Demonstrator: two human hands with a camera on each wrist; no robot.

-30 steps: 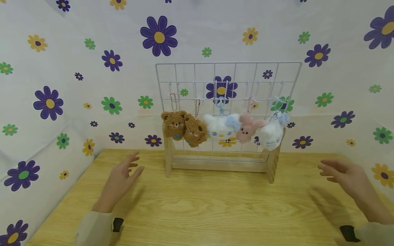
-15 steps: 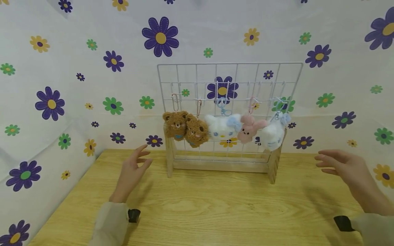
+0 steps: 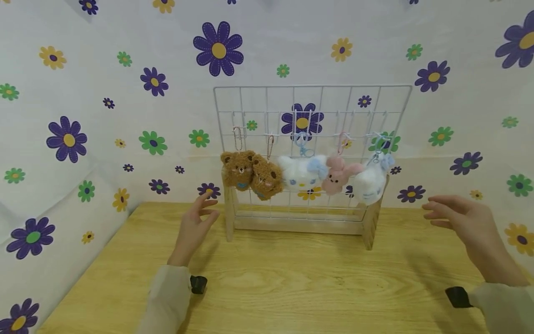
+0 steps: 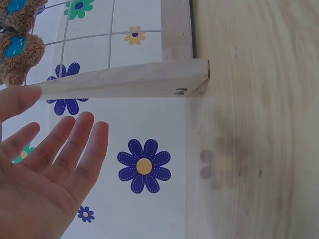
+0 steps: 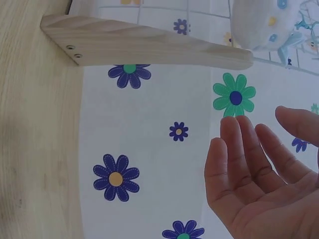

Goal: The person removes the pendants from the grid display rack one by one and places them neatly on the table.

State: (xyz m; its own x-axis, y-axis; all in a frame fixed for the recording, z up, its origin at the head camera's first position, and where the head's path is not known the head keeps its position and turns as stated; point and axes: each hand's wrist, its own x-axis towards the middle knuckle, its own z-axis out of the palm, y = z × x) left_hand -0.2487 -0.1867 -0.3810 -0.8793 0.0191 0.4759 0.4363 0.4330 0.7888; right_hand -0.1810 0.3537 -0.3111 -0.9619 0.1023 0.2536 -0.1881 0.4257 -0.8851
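Plush keychains hang in a row from a white wire grid rack (image 3: 279, 99). From the left come a brown bear keychain (image 3: 238, 170), a second brown bear keychain (image 3: 266, 178), a white cat keychain (image 3: 298, 172), a pink rabbit keychain (image 3: 335, 178) and a white plush keychain (image 3: 369, 183) with a blue bow. My left hand (image 3: 194, 228) is in the air just left of the rack, nearest the bears, fingers spread and holding nothing. To the right of the rack, my right hand (image 3: 467, 225) hovers with relaxed fingers, apart from everything.
The rack stands on wooden feet (image 3: 369, 227) near the back of a wooden table (image 3: 288, 283). Behind and beside it hangs a white cloth (image 3: 258, 41) printed with flowers. Black wrist cameras (image 3: 198, 284) sit at both sleeves.
My left hand has moved right and forward, closer to the rack. The right hand has shifted slightly left and up. The keychains hang as before.
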